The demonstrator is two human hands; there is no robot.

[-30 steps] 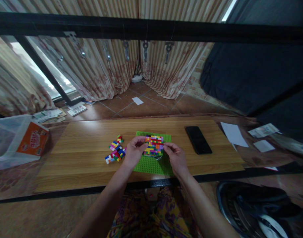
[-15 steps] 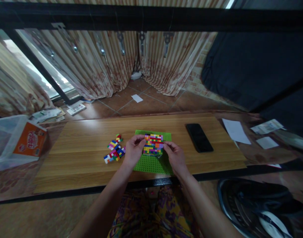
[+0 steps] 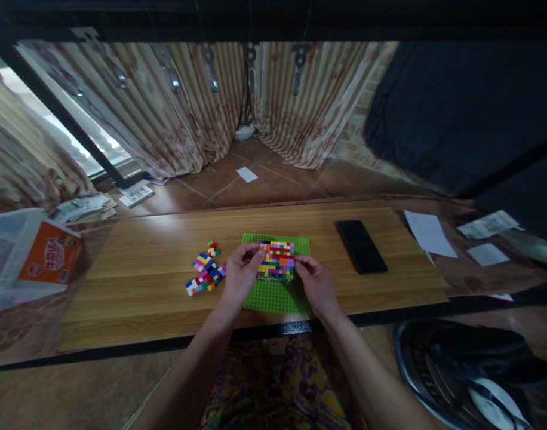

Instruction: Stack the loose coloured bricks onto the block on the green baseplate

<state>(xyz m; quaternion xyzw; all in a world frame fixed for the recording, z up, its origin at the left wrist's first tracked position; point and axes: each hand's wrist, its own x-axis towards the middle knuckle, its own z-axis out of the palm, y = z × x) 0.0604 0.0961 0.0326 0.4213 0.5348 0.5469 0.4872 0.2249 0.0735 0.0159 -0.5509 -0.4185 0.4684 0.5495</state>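
Head view: left hand (image 3: 241, 273) grips block (image 3: 276, 261) over baseplate (image 3: 277, 298); right hand (image 3: 317, 285), fingers narrow, at block's right edge, hold unclear. Step likely alignment; next move calls for steadiness.

A long brown wood-grained tabletop (image 3: 134, 310) is edged in black along the near side. On it are laid a green studded plastic baseplate (image 3: 277, 300), a cluster of multicoloured plastic bricks (image 3: 207, 277) to its left, and a black rectangular phone (image 3: 361, 246) to its right.
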